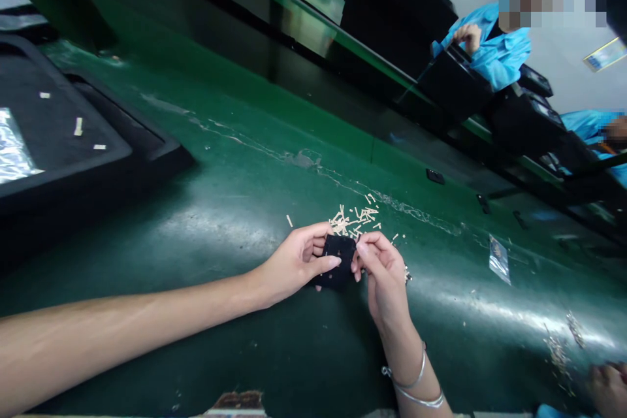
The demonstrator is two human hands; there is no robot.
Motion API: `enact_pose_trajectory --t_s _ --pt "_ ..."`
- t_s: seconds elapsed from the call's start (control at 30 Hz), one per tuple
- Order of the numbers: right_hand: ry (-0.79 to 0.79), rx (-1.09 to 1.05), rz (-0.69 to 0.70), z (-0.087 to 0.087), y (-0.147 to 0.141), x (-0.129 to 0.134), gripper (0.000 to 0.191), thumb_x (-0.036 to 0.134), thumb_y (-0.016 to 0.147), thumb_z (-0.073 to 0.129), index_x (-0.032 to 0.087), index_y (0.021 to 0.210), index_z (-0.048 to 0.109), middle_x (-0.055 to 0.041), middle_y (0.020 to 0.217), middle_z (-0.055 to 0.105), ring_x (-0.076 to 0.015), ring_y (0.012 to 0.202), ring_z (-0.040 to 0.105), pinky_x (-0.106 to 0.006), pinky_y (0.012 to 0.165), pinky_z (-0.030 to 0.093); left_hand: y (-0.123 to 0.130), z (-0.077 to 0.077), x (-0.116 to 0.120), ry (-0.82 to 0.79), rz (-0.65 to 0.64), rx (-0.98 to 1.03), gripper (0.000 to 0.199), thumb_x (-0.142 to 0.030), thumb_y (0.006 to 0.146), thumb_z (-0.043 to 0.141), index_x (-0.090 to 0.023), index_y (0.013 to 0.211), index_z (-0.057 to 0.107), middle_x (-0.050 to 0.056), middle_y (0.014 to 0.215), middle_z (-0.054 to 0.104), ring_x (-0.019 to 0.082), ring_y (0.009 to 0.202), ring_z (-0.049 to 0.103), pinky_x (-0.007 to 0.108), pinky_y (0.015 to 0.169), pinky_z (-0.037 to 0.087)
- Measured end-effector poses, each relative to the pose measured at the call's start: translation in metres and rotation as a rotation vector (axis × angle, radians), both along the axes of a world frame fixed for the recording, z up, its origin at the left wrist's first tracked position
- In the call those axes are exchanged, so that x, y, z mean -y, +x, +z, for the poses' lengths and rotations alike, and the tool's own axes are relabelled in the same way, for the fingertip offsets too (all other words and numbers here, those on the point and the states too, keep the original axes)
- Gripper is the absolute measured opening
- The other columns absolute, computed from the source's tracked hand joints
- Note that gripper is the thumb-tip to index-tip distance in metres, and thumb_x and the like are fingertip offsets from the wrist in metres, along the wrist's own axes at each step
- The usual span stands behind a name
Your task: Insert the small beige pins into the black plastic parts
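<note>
Green workbench [245,144] under both hands: the left hand [294,264] and right hand [385,281] clamp a small black pad [336,262] between them. Pale slivers [353,221], perhaps pins, lie just beyond it. A clear plastic packet [499,260] lies to the right, a black tray [63,117] well left, and a blue-clad co-worker [494,55] stands across the bench.

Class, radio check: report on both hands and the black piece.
Left hand, right hand both gripping black piece. Loose pale strips just past the fingers.
</note>
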State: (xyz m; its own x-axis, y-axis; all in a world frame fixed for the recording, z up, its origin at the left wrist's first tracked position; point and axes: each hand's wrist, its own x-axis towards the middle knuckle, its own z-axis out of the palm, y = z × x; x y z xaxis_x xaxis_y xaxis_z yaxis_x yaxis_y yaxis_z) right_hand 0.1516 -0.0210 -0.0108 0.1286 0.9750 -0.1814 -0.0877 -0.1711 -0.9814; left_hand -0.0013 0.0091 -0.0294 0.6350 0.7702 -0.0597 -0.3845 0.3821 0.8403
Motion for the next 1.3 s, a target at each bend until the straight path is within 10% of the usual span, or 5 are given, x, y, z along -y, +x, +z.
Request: enact_pose_trajectory --t_s 0.47,0.77,1.07,1.3 --pt "0.046 -0.124 0.112 -0.004 0.007 0.000 0.023 0.031 0.065 0.073 0.018 0.069 0.056 0.0035 0.061 0.051 -0.0057 0.045 0.044 -0.016 0.039 0.034 0.001 -0.007 -0.002 -0.098 -0.152 0.040 0.028 -0.028 0.074 0.064 -0.015 0.086 0.044 0.005 0.077 0.066 0.011 0.050 0.059 0.019 0.040 0.046" --pt "0.137 0.099 -0.024 -0.004 0.001 0.008 0.014 0.021 0.066 0.073 0.018 0.068 0.059 0.0027 0.065 0.056 -0.0073 0.051 0.049 -0.018 0.044 0.037 -0.004 0.004 0.007 0.538 0.203 -0.487 0.054 -0.024 0.069 0.068 -0.022 0.118 0.044 0.006 0.113 0.055 0.020 0.097 0.053 0.033 0.079 0.045" --pt "0.160 0.193 0.006 -0.006 0.003 0.012 0.010 0.021 0.067 0.072 0.019 0.068 0.062 0.0018 0.067 0.057 -0.0095 0.054 0.051 -0.022 0.049 0.041 -0.003 0.001 0.005 0.597 0.188 -0.467 0.041 -0.017 0.080 0.057 -0.022 0.119 0.047 0.005 0.105 0.056 0.015 0.084 0.053 0.026 0.069 0.044" --pt "0.163 0.226 0.122 -0.003 0.011 0.006 0.009 0.021 0.066 0.072 0.020 0.069 0.063 0.0007 0.065 0.058 -0.0121 0.060 0.052 -0.023 0.052 0.041 -0.004 -0.003 0.003 0.692 0.228 -0.411 0.042 -0.007 0.082 0.050 -0.022 0.121 0.046 0.006 0.113 0.052 0.018 0.108 0.046 0.036 0.096 0.036"
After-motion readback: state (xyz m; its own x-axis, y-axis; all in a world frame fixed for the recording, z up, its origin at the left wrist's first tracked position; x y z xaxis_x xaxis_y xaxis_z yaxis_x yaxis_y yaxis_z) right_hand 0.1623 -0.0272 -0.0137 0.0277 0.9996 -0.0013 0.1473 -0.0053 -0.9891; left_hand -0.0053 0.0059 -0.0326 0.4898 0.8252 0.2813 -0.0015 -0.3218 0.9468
